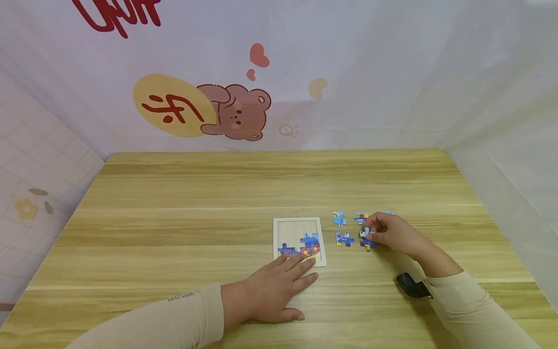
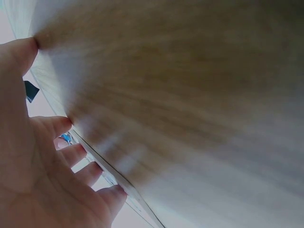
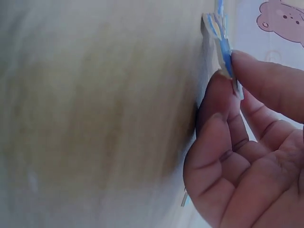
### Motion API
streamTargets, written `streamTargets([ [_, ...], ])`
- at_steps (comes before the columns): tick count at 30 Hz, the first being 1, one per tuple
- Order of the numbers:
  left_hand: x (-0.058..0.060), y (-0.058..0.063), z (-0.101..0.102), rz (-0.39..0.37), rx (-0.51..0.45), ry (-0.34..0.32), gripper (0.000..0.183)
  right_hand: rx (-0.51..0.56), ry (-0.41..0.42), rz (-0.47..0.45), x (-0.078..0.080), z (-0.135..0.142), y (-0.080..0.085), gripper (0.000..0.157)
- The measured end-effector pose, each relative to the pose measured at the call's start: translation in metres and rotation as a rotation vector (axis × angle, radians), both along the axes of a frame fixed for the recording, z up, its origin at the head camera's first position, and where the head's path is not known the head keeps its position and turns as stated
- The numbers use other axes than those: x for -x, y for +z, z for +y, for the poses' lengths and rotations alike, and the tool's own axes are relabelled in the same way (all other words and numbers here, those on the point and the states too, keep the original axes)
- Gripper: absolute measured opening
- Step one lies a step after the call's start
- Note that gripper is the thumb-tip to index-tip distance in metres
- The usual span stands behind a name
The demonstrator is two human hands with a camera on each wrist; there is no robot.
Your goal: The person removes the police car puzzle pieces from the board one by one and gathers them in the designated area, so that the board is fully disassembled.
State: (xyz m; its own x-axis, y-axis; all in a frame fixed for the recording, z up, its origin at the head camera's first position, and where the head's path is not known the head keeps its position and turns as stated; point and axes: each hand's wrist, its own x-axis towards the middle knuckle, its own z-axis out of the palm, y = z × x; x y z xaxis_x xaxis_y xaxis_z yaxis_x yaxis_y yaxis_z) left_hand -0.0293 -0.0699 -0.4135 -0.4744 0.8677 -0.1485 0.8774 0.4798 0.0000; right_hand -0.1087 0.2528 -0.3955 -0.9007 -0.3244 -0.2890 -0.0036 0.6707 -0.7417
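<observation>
My right hand [image 1: 397, 236] pinches a blue and white puzzle piece [image 3: 223, 47] between thumb and finger, low above the table at the right. Just below that piece, in the head view, is a dark blue puzzle piece with yellow [image 1: 368, 244]. My left hand [image 1: 275, 290] lies with fingers spread, its fingertips over the bottom edge of a pale puzzle tray [image 1: 323, 240] and its thumb on the table. Inside the tray, joined pieces [image 1: 310, 241] show blue shapes and red-yellow wheels along the bottom, partly hidden by my fingers. Its upper part shows bare wood.
More loose pieces lie right of the tray: a light blue one [image 1: 339, 219], a blue one [image 1: 344, 239], one with red and yellow [image 1: 361, 216], and one [image 1: 386, 213] partly behind my right hand. A black object [image 1: 412, 286] sits at my right wrist. A printed curtain [image 1: 348, 63] borders the wooden table.
</observation>
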Motion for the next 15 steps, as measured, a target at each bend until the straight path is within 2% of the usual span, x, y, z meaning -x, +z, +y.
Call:
streamTargets([
  [6, -0.0004, -0.0008, -0.0002, 0.011, -0.005, -0.001, 0.074, -0.087, 0.047, 0.093, -0.0008, -0.0024, 0.0000, 0.015],
  [15, -0.0004, -0.0010, 0.0000, 0.004, -0.007, -0.001, 0.074, -0.197, 0.049, 0.135, -0.0010, -0.0066, 0.0016, 0.013],
])
